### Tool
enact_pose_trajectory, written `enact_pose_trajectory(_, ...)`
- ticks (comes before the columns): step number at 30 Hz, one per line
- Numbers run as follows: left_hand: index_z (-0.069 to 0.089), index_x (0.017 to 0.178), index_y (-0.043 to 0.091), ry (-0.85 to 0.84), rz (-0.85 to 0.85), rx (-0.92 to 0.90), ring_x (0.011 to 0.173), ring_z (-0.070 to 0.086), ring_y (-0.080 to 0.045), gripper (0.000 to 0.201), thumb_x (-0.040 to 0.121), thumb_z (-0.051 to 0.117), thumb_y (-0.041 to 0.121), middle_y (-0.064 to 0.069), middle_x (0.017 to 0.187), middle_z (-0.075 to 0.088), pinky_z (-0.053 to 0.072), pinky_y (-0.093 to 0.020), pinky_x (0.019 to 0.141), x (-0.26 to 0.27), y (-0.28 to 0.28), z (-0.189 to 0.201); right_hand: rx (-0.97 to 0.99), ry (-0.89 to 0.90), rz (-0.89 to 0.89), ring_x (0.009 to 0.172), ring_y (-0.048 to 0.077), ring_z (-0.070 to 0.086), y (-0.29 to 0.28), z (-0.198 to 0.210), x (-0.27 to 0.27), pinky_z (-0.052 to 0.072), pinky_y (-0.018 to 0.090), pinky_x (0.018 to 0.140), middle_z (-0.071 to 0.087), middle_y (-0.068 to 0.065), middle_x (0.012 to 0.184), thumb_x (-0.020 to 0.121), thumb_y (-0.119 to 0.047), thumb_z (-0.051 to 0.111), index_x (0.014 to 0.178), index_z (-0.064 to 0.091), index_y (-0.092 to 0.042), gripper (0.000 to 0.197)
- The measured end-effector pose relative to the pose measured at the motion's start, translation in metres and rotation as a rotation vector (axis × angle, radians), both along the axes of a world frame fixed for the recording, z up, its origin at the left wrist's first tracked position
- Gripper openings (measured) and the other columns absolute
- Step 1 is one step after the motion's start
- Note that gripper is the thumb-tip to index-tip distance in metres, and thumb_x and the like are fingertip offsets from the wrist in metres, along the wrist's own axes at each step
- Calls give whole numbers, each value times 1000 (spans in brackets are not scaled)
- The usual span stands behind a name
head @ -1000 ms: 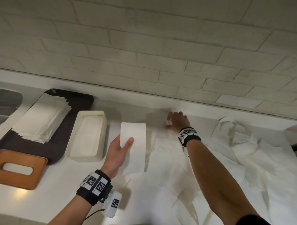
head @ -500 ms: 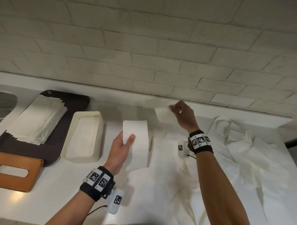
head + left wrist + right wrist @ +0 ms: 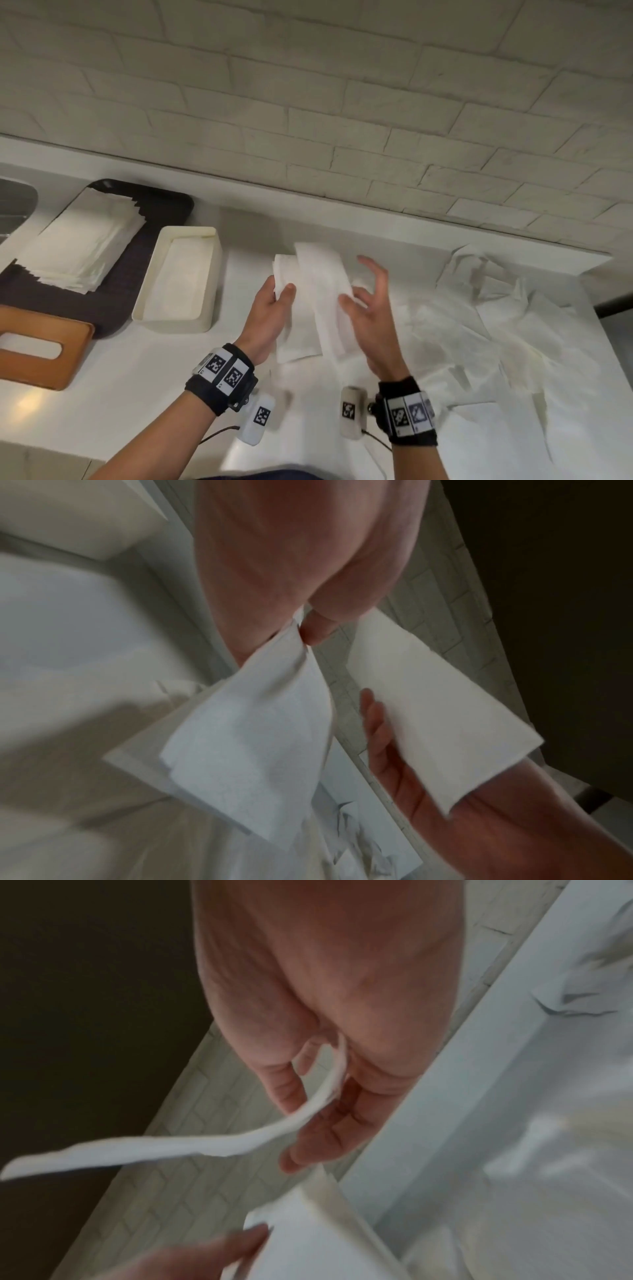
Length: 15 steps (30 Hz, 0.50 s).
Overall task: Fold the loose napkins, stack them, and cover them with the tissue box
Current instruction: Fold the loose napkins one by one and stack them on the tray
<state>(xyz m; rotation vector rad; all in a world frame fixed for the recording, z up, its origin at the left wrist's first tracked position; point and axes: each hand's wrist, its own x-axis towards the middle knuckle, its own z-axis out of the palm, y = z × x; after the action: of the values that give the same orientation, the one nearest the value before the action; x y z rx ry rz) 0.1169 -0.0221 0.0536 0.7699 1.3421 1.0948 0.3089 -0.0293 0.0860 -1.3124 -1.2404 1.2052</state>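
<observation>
Counter [image 3: 102, 404] of white stone runs under a pale brick wall [image 3: 308, 85], loose napkins [image 3: 513, 342] strewn at right. Left hand [image 3: 270, 315] pinches a folded napkin [image 3: 284, 274]; right hand [image 3: 370, 308], thumb clamped, holds another folded strip [image 3: 325, 284] just beside it.

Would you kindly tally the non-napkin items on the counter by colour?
White: 1, the open box base
Brown: 1, the wooden tissue box cover
Black: 1, the tray under the folded stack
Total: 3

left hand [image 3: 270, 310] pinches with thumb on top; right hand [image 3: 368, 308] raised, fingers spread.
</observation>
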Motion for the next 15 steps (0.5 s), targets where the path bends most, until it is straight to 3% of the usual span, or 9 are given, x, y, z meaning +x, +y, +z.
enact_pose_trajectory(2,64,135,19,-35,0,-27,122,72,-17,27,116,45,26,2,128,77,52,-44,112,-5,-8,-2,16,-150,72,121,2,67,-13,-11,-8,57,37,99,73,-22,127,99,3,66,132,68,-33,49)
enact_pose_trajectory(4,58,146,21,-55,37,-67,136,61,-11,45,112,47,49,8,147,66,43,-40,120,-11,-15,-1,37,-270,90,128,1,64,-17,-18,-18,55,43,107,74,-24,127,98,-5,72,121,76,-35,38)
enact_pose_trajectory(6,45,160,27,-53,102,-130,150,41,-6,71,104,48,71,17,161,45,23,-37,130,-20,-18,-3,68,-343,95,130,-2,61,-19,-19,-33,53,39,111,71,-27,130,97,-10,76,125,74,-37,39)
enact_pose_trajectory(8,39,165,31,-105,123,-127,156,33,-7,90,94,46,85,19,166,38,18,-41,133,-30,-20,-1,108,-386,94,130,-3,60,-23,-17,-51,52,35,110,67,-28,133,96,-11,77,130,70,-37,44)
enact_pose_trajectory(9,36,166,33,-114,123,-126,157,30,-6,90,94,42,86,22,165,34,16,-40,133,-38,-22,5,122,-392,89,130,-2,59,-25,-17,-63,52,34,109,66,-28,134,96,-12,77,132,69,-37,45)
enact_pose_trajectory(11,26,169,31,-120,120,-107,155,25,-4,74,107,37,70,22,162,31,16,-33,128,-52,-24,11,138,-392,74,130,-2,59,-29,-15,-86,52,33,108,64,-29,135,97,-13,77,133,68,-38,45)
enact_pose_trajectory(13,22,170,30,-79,103,-88,157,24,-7,77,107,45,67,19,165,30,18,-38,130,-69,-24,13,150,-413,80,129,-2,59,-31,-12,-107,53,35,106,63,-28,135,96,-14,78,132,66,-39,45)
enact_pose_trajectory(15,31,167,34,-17,84,-44,159,33,-15,85,96,53,75,14,170,35,26,-48,131,-89,-23,9,157,-450,88,124,-1,61,-34,-7,-127,56,38,101,62,-26,135,95,-17,79,132,64,-39,45)
